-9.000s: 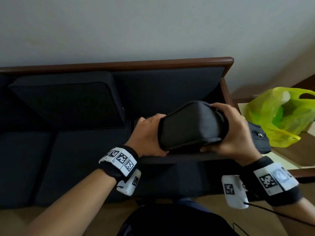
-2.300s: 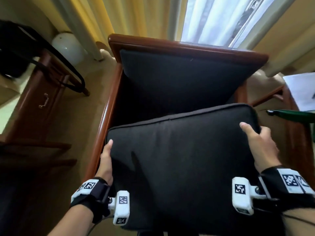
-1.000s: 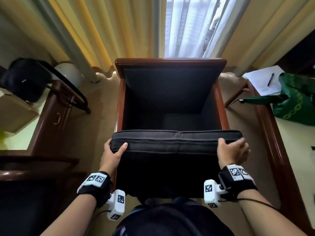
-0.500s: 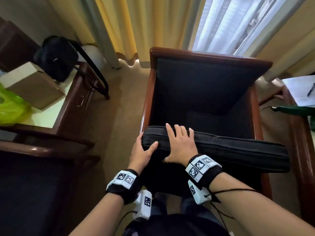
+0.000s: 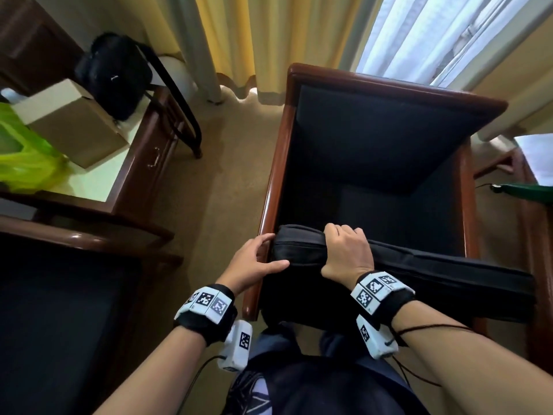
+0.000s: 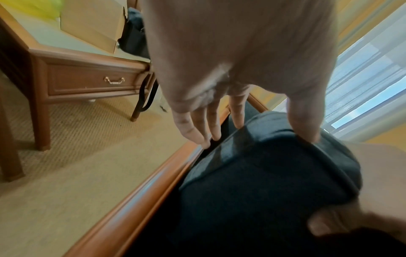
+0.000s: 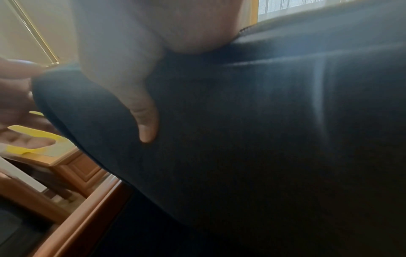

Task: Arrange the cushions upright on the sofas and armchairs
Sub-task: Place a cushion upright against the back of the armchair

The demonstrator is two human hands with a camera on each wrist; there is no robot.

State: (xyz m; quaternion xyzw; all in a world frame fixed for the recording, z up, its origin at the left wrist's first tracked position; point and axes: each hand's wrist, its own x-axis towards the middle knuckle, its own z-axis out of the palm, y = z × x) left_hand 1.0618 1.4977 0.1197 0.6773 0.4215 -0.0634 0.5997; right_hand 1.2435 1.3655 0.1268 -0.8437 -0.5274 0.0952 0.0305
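Note:
A black cushion (image 5: 449,277) stands on its long edge across the front of the armchair (image 5: 269,187), which has a red-brown wooden frame and dark upholstery. My right hand (image 5: 347,253) grips the cushion's top edge near its left end, fingers curled over the far side. In the right wrist view its thumb (image 7: 145,125) presses the cushion's near face (image 7: 263,139). My left hand (image 5: 254,260) clasps the cushion's left corner beside the armrest. The left wrist view shows that hand (image 6: 255,137) with its thumb on top of the cushion (image 6: 263,173) and fingers down its end.
A wooden side table (image 5: 140,163) to the left carries a cardboard box (image 5: 71,124), a green plastic bag (image 5: 21,157) and a black bag (image 5: 116,73). A dark sofa (image 5: 59,324) fills the lower left. Carpet (image 5: 215,181) separates the furniture. Paper (image 5: 538,157) lies at far right.
My right hand slid from the cushion's right end to its left end, lay flat on top, and now curls over the edge. My left hand stays at the left corner.

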